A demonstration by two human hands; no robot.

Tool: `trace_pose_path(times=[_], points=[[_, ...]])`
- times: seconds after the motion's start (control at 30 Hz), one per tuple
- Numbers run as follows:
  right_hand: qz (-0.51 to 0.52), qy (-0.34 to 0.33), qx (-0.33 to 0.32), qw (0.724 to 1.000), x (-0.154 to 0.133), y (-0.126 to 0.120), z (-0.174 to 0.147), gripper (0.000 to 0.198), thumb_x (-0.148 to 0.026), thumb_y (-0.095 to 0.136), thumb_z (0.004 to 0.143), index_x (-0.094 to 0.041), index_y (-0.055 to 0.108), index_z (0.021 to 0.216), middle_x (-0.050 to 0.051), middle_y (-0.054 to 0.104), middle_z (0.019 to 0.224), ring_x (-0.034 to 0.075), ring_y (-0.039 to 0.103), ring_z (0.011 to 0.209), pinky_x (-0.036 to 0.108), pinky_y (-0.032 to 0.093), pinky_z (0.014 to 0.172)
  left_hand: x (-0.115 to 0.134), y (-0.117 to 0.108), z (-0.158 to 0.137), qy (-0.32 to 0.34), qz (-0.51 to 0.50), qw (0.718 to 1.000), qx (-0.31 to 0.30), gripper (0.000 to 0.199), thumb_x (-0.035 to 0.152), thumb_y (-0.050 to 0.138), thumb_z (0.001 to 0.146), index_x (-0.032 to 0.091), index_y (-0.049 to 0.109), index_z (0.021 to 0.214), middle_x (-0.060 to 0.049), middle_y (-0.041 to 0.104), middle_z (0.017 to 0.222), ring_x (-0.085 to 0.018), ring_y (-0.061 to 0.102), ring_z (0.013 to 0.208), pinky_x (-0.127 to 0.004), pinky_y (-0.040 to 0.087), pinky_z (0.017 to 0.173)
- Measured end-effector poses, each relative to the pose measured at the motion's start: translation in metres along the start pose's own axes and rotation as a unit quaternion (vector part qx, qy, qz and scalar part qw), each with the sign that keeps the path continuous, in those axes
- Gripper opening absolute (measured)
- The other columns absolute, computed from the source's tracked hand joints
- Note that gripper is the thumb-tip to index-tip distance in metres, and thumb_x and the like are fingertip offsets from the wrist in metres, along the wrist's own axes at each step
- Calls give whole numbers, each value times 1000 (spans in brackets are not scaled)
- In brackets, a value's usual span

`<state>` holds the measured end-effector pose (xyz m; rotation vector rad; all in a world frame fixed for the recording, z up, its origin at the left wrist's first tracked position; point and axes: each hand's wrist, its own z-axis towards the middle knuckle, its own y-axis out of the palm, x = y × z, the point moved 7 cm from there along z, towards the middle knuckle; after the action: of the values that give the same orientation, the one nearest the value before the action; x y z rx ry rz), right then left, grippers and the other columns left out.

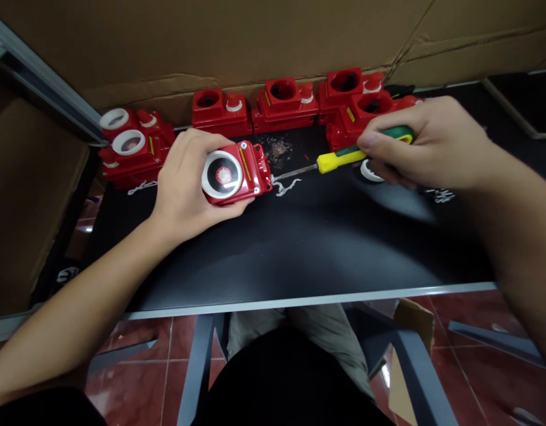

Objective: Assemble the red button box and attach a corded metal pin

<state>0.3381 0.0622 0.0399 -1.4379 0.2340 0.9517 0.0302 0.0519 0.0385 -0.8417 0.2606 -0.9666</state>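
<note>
My left hand [184,177] is wrapped round a red box [250,171] with a round window in a white ring, tilted so the window faces me. In my right hand [414,142] is a screwdriver [343,158] with a yellow and green handle. The tip of its metal shaft meets the right end of the red box, beside a curl of white string-like material [287,186]. Whether a screw sits at the tip is hidden. A white ring [371,171] lies on the black table beneath my right hand.
Two red boxes with white rings [135,163] stand at the left. Several red boxes with open round holes [285,109] line the cardboard wall [255,41] behind. Small debris [277,149] is scattered on the black table [255,260]. A dark flat panel [525,100] lies at the far right.
</note>
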Motion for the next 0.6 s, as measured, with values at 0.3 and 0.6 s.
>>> trace_pose_path(times=[0.3,0.6], points=[[-11,-62,28,998,13,-4,3,56,-65,92,83,-22,77,115,6,76,103,12,65,82,30,48,69,-11,7,2,-70,-10,996,-46,69,70,92,89,26,63,135,-10,74,134,-34,72,124,-58,61,113],[-10,51,108,993,20,-28,0,44,-53,89,88,-18,82,114,1,75,89,4,57,64,26,39,65,-18,4,1,-85,8,995,-55,69,62,91,92,24,59,141,-9,74,142,-34,71,129,-56,62,111]])
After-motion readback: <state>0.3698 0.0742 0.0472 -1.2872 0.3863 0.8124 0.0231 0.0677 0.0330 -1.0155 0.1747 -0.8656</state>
